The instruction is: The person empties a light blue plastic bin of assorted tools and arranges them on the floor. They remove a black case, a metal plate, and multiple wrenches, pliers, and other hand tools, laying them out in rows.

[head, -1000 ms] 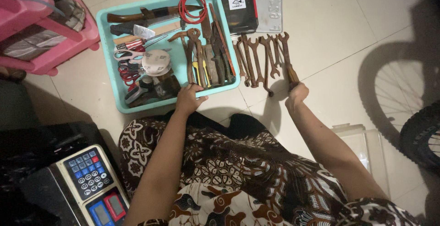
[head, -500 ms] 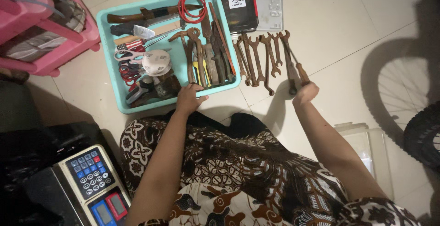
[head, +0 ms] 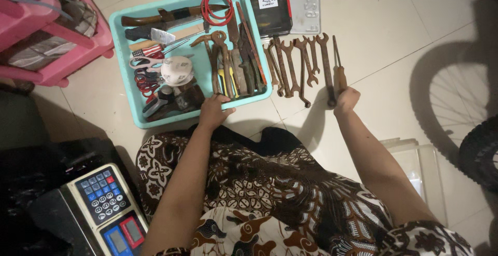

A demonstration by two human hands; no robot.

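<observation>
Under the right hand [head: 346, 99], the screwdriver [head: 338, 72] handle is hidden.

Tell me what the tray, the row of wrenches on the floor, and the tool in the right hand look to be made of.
Tray: likely plastic, with a smooth, uniform turquoise surface. Wrenches: metal, probably steel, brown and dull as if rusted. Tool in the right hand: slim dark metal shaft, brownish handle, possibly wood.

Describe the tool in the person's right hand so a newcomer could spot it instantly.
Start at the turquoise tray on the tiled floor, then move right along the row of rusty wrenches beside it. At the row's far right end, the right hand holds a screwdriver: the only one with a wooden handle.
</observation>
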